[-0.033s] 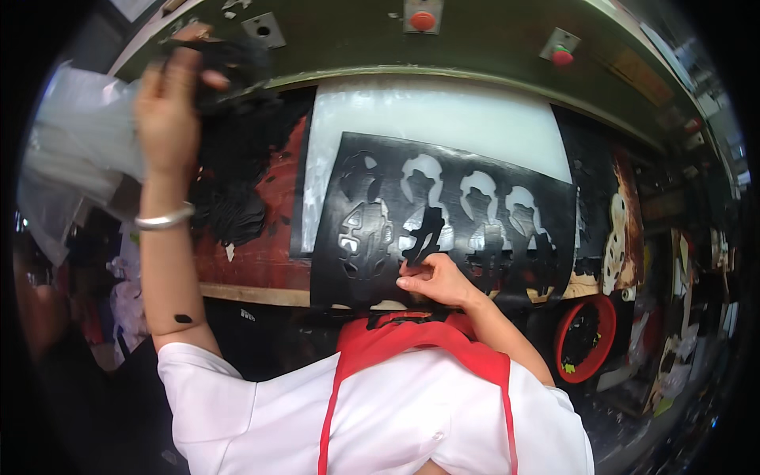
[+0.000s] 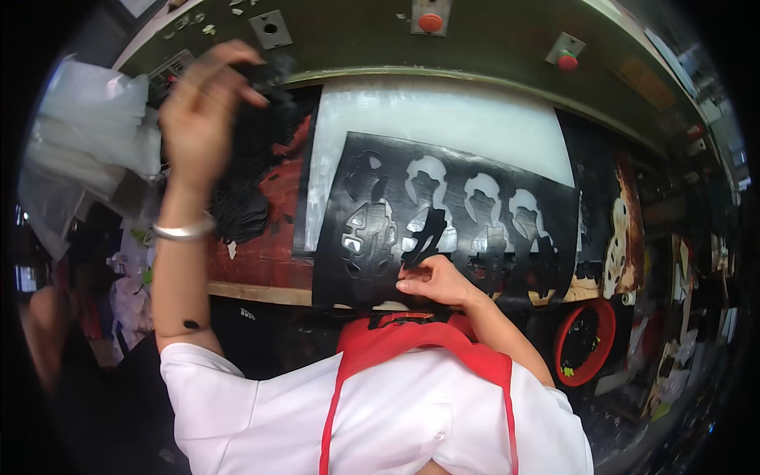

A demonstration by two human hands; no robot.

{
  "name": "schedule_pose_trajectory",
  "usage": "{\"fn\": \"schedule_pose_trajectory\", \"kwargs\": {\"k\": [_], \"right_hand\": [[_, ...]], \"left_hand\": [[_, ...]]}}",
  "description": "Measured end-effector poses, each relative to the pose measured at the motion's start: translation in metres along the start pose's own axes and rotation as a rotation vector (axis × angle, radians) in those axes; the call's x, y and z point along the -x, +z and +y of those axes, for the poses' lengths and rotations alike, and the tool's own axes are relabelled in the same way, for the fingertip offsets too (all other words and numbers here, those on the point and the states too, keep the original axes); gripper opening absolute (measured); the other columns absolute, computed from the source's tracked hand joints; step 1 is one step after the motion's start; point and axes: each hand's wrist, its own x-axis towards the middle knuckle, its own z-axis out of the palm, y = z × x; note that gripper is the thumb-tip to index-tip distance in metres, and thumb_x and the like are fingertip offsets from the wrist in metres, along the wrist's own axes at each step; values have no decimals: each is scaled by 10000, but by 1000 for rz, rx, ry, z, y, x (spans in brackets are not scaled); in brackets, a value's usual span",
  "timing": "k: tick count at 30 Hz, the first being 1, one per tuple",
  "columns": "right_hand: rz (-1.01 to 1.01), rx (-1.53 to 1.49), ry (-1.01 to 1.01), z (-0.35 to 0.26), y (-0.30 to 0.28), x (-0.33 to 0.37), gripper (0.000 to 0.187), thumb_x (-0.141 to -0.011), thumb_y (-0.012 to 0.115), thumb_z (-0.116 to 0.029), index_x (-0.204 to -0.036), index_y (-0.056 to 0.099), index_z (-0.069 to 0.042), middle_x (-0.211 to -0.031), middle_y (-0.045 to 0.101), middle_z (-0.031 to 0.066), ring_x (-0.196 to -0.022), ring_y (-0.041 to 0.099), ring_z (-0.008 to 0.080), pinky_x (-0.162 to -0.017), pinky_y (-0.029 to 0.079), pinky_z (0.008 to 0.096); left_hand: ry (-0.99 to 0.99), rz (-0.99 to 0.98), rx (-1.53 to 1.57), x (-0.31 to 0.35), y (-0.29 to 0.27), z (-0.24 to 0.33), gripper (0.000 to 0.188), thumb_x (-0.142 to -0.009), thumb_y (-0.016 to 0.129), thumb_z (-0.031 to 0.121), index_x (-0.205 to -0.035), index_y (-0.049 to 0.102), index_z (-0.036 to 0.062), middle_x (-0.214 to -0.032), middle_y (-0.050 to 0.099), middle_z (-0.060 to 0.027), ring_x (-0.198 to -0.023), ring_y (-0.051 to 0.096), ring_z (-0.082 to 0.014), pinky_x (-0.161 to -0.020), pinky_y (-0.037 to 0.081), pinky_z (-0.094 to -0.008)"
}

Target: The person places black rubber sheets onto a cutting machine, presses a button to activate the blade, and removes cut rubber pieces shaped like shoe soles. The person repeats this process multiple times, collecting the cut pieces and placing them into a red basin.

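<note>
1. Black cut-out (image 2: 427,235) pinched in our right hand (image 2: 438,282), over the slotted sheet (image 2: 456,184).
2. Left hand (image 2: 207,103) blurry by the dark pile (image 2: 240,212); can't tell its grip.
3. Guessing we're stripping cut-outs; next move needs a steady pinch.

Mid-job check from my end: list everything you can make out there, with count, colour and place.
Panel: 1, green, far edge
Mushroom buttons: 2, red, on panel
Worktop: 1, red-brown, left part showing
Board: 1, white, centre
Perforated sheet: 1, black, partly over board
Cut pieces: many, black, piled left
Held cut piece: 1, black, above sheet
Perforated piece: 1, cream, right
Tub: 1, orange-red, lower right
Plastic bags: count unclear, translucent, far left
Apron: 1, red, worn
Shirt: 1, white, worn
Bracelet: 1, silver, left forearm
Left hand: 1, bare, blurred, upper left
Right hand: 1, bare, centre, pinching held cut piece
</note>
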Motion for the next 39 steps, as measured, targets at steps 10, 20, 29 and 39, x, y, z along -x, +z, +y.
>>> {"fn": "schedule_pose_trajectory", "kwargs": {"k": [10,20,29,39], "right_hand": [[-190,-420,146,7,10,-24,85,-809,655,-117,-802,643,-33,-790,617,30,-728,522,85,-662,409,239],[93,579,56,-73,17,19,115,-861,670,-86,-848,622,17,-715,664,36,-643,588,67,-608,487,240],[522,653,-305,-65,55,-38,451,-935,587,-425,-932,543,24,-723,639,212,-686,659,390,-608,510,447],[678,770,-712,-15,29,-51,260,-922,575,-125,-687,506,-37,-639,541,161,-590,571,363,-528,435,445]], "left_hand": [[273,-797,40,230,82,-17,381,-779,741,204,-1107,614,57,-1120,560,-133,-864,571,-304,-751,484,-377],[-1145,28,1171,163,66,-22,253,-990,562,188,-1168,607,14,-1004,646,-69,-886,609,-149,-803,522,-311],[-1188,-29,1277,186,127,12,295,-1008,532,269,-1174,581,29,-1020,651,-82,-874,629,-167,-820,519,-306],[-1250,122,1008,151,125,27,222,-1005,542,288,-1030,603,77,-913,618,-30,-680,580,-108,-602,490,-245]]}}
